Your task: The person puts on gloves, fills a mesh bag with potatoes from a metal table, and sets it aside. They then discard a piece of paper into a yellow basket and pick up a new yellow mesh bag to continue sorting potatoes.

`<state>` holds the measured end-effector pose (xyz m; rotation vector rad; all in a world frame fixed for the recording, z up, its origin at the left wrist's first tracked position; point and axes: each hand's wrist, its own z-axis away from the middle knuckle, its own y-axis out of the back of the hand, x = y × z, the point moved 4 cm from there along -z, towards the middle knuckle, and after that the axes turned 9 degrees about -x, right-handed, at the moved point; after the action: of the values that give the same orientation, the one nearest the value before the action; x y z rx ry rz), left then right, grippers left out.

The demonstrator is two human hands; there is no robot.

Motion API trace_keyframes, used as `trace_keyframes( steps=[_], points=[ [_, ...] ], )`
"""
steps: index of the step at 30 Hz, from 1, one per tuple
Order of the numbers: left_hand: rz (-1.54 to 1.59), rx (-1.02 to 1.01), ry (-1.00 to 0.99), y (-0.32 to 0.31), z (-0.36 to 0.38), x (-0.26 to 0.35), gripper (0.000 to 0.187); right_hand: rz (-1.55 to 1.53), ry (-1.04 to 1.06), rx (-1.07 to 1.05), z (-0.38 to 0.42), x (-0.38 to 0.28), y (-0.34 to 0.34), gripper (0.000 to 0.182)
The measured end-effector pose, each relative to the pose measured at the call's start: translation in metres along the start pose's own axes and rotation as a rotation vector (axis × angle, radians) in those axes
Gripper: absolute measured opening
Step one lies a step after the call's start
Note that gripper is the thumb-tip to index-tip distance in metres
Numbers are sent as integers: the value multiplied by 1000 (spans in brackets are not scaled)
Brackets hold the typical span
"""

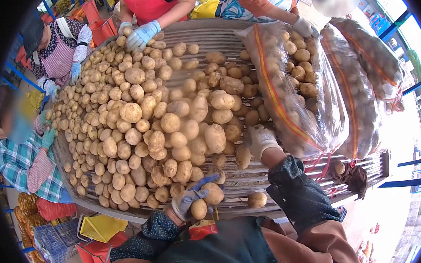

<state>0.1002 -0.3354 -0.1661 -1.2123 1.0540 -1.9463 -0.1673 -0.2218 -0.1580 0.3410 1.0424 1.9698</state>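
My left hand [185, 201], in a grey and blue glove, is at the near edge of the slatted table with its fingers curled around potatoes. One potato [199, 209] sits against the palm and another potato [213, 193] lies by the fingers. My right hand [262, 142], in a whitish glove, reaches in beside a clear plastic bag of potatoes [286, 97]. Its fingers extend toward the loose potatoes on the slats, and I see nothing held in it. A big heap of potatoes [131, 112] spreads over the table's left and middle.
More filled bags [352, 92] lie along the right side. A single potato [257, 200] rests on the near slats, and a dark cloth [357, 180] hangs at the right end. Gloved co-workers stand around the far and left sides. Blue crates [52, 245] and a red bucket [95, 257] stand below left.
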Motion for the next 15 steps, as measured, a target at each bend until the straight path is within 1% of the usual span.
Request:
trace_keyframes(
  steps=[1, 3, 4, 5, 7, 8, 9, 10, 11, 13, 14, 15],
  points=[
    [10, -4, -2, -5, 0, 3, 63, 9, -4, -6, 6, 0, -10, 51],
    [5, 79, -46, -8, 0, 7, 57, 251, 80, 227, 17, -3, -33, 53],
    [10, 76, -48, -6, -1, 7, 57, 282, 101, 180, -1, 7, -56, 57],
    [38, 74, -31, -3, -4, 6, 55, 288, 98, 182, -11, 16, -63, 57],
    [69, 69, -21, 3, -10, 5, 53, 149, 235, 303, -13, 19, -56, 63],
    [10, 56, -29, 3, -11, 3, 52, 151, 238, 301, -10, 23, -58, 63],
    [-50, 45, -36, 3, -12, 3, 52, -89, 229, 300, 7, 18, -44, 57],
    [-475, 7, -131, -15, -10, 21, 52, -326, 219, 296, 21, 12, -33, 52],
    [-470, 13, -136, -10, -10, 21, 52, -322, 224, 290, 32, 6, -32, 52],
    [-1329, -10, -421, -10, -9, 29, 51, -1486, 410, 84, 58, -4, -40, 46],
    [-1375, -40, -574, -12, -7, 32, 54, -1722, 470, -29, 74, -17, -39, 46],
    [-1374, -27, -578, -17, -8, 36, 54, -1717, 475, -41, 83, -28, -40, 46]
  ],
)
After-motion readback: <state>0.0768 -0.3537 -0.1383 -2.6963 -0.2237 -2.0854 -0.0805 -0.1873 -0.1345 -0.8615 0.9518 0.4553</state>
